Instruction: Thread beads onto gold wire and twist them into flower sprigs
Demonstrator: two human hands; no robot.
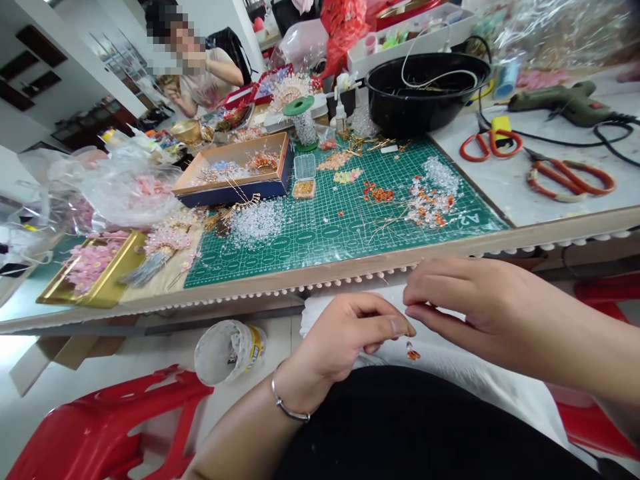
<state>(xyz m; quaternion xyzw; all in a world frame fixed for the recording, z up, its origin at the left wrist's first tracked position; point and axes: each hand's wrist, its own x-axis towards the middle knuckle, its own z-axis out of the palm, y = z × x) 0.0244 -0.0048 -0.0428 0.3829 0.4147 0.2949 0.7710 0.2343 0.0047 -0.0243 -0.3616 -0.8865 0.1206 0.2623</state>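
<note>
A person's two bare hands meet over their lap, just in front of a worktable's edge. The left hand [345, 333], with a silver bangle [286, 405] at its wrist, is closed to a pinch, thumb against forefinger; a small orange-and-clear bead piece [413, 353] hangs just below those fingertips, above a white cloth [483, 383] spread across the lap. The right hand [465, 297] comes in from the other side, fingers curved and nearly together, its tips beside the left fingertips; whether it grips anything cannot be told. On the table beyond lies a green cutting mat [313, 257] bearing a pile of clear beads [255, 223], a small cluster of orange beads [379, 193] and a mixed orange-and-clear heap [430, 208]. Behind the clear pile is an open shallow box [235, 193] of beaded pieces. To the right are a black bowl [413, 110], two orange-handled hand tools [570, 179] and a green glue gun [565, 103]. Another person [215, 77] sits across the table.
</note>
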